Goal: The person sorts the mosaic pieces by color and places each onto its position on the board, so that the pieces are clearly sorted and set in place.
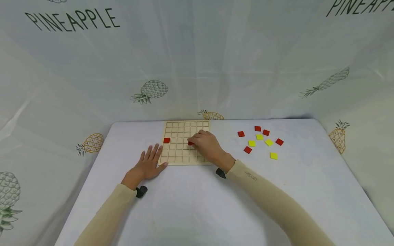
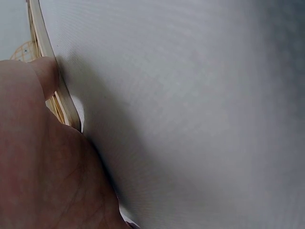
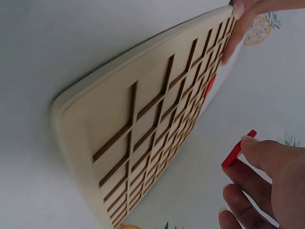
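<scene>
A pale wooden board (image 1: 178,159) with a grooved grid lies toward the back of the table. One red square tile (image 1: 166,140) sits in a cell at its left side. My right hand (image 1: 207,145) is over the board and pinches another red square tile (image 3: 238,149) between thumb and finger, held above the grid in the right wrist view. My left hand (image 1: 148,166) lies flat with fingers spread at the board's front left corner. In the left wrist view its thumb (image 2: 46,76) touches the board's edge (image 2: 66,102).
Right of the board, several loose red tiles (image 1: 247,150) and yellow tiles (image 1: 273,155) are scattered on the white table (image 1: 184,212). Behind the table hangs a pale curtain (image 1: 246,68) printed with pineapples.
</scene>
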Tool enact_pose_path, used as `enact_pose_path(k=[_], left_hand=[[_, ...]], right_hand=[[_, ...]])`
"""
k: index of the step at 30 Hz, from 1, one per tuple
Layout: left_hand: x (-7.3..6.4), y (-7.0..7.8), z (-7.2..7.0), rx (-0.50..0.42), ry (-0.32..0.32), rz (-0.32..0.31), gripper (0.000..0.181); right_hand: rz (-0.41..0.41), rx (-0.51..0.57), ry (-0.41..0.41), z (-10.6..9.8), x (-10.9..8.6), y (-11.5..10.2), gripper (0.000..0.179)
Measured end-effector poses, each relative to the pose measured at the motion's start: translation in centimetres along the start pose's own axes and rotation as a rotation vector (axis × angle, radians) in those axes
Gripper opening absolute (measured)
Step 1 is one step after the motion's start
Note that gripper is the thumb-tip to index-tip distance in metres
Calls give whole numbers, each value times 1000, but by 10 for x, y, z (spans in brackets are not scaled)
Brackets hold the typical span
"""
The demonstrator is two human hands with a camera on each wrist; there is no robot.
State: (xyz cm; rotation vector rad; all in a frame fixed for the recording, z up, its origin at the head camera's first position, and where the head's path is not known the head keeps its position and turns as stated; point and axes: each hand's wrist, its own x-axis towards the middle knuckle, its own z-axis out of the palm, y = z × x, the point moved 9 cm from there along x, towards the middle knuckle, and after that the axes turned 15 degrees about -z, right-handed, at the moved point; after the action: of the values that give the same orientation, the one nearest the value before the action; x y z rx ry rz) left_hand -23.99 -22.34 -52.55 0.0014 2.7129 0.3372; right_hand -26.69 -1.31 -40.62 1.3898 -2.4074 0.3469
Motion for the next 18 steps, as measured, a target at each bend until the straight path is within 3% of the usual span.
enact_pose_path(k=[18], left_hand=[[6,-4,3,8,13,5,90]], right_hand=[[72,16,-124,47,50,0,20]])
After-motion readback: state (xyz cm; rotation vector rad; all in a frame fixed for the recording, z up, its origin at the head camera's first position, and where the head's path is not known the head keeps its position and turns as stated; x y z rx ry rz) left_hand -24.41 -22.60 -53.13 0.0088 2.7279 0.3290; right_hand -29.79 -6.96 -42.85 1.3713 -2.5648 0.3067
